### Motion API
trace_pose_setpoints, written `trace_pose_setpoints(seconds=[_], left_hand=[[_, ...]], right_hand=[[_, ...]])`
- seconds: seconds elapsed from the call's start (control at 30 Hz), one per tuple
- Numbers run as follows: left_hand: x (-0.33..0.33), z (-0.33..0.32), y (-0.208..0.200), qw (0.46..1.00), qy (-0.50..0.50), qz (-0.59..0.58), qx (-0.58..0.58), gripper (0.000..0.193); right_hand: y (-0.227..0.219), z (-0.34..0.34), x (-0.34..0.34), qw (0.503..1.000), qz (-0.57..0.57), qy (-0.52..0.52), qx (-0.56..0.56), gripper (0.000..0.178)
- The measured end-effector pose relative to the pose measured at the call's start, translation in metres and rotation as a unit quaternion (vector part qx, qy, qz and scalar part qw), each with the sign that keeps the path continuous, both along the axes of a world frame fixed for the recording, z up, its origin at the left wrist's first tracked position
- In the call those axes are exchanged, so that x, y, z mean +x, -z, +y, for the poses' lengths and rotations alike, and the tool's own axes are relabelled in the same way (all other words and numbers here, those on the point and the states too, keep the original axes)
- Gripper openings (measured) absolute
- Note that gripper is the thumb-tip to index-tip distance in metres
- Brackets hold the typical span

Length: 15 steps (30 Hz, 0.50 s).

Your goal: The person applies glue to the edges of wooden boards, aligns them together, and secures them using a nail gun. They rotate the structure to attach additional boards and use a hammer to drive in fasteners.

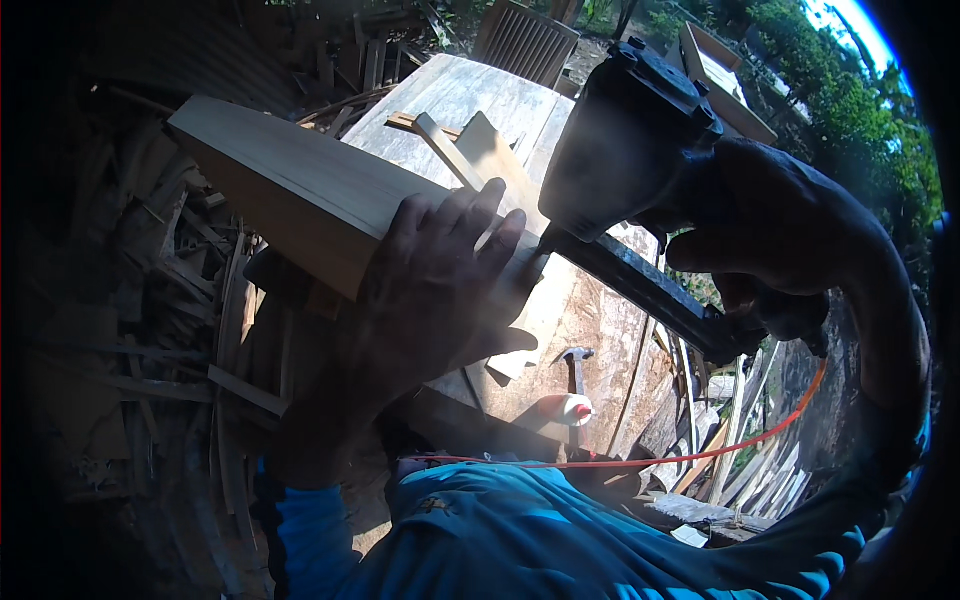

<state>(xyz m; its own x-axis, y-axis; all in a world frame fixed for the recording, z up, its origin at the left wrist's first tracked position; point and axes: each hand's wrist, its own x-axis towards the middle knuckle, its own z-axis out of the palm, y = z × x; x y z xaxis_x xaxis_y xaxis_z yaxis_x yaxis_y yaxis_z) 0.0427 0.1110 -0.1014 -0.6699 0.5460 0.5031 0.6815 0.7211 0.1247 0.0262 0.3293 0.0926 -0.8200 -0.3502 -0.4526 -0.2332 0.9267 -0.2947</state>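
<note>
A pale wooden board [300, 172] is pointing toward ten o'clock; we are resting our left hand [430, 275] on it, fingers fanned wide. Toward two, our right hand [765, 215] is gripping a pneumatic nailer [628, 145]. A hammer [577, 356] is lying at four o'clock.

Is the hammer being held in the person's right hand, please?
No, the right hand grips a dark nail gun, while the hammer lies on the table.
</note>
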Motion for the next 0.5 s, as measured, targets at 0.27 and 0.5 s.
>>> trace_pose_setpoints(seconds=[0.27, 0.5], left_hand=[[-0.020, -0.012, 0.014, 0.994, 0.027, 0.080, -0.062, 0.041], [-0.023, -0.009, 0.008, 0.995, 0.027, 0.084, -0.049, 0.040]], right_hand=[[0.010, 0.008, 0.013, 0.999, 0.049, -0.019, 0.005, 0.033], [-0.004, 0.002, 0.020, 0.994, 0.014, 0.083, -0.071, 0.031]])
